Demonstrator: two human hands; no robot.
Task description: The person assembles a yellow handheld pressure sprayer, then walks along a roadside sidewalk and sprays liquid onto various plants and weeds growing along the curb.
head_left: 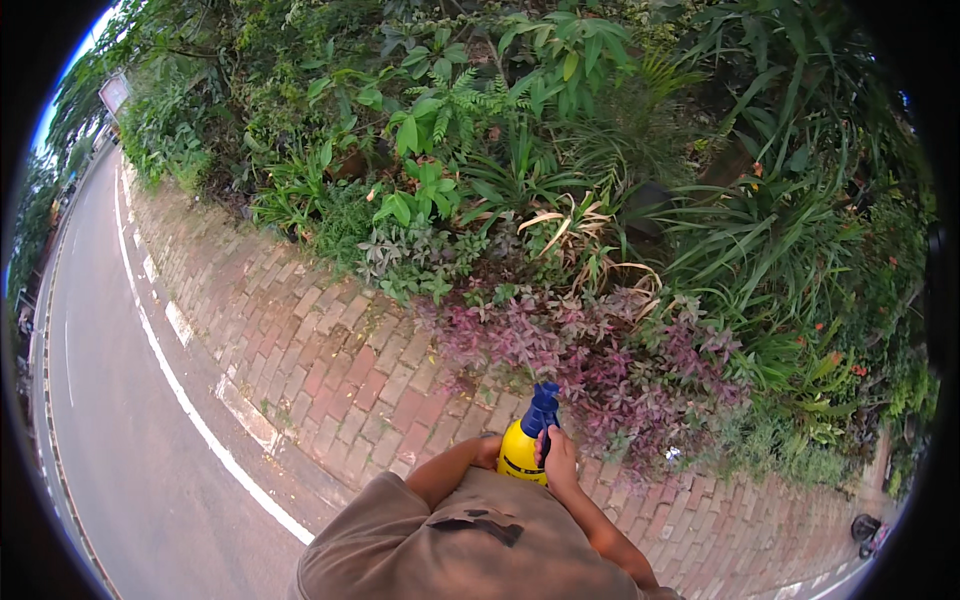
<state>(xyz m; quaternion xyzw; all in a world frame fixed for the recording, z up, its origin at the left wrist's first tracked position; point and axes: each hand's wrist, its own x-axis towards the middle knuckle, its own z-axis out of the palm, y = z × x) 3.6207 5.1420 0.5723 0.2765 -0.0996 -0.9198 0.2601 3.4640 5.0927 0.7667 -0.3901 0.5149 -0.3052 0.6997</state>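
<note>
A yellow spray bottle (518, 456) with a blue spray head (542, 400) stands upright close in front of my body. My right hand (560, 460) is closed around the blue handle just below the head. On the bottle's left side, my left hand (487, 453) grips the yellow body, its fingers mostly hidden behind it. The spray head points away from me toward low purple-leaved plants (600, 360). My brown shirt covers the lower part of the bottle.
A brick pavement (340, 380) runs beneath me, edged by a broken kerb and a grey road (150, 430) on the left. Dense green bushes (520, 180) rise ahead. At the far right, a dark wheel (864, 527) shows near the pavement.
</note>
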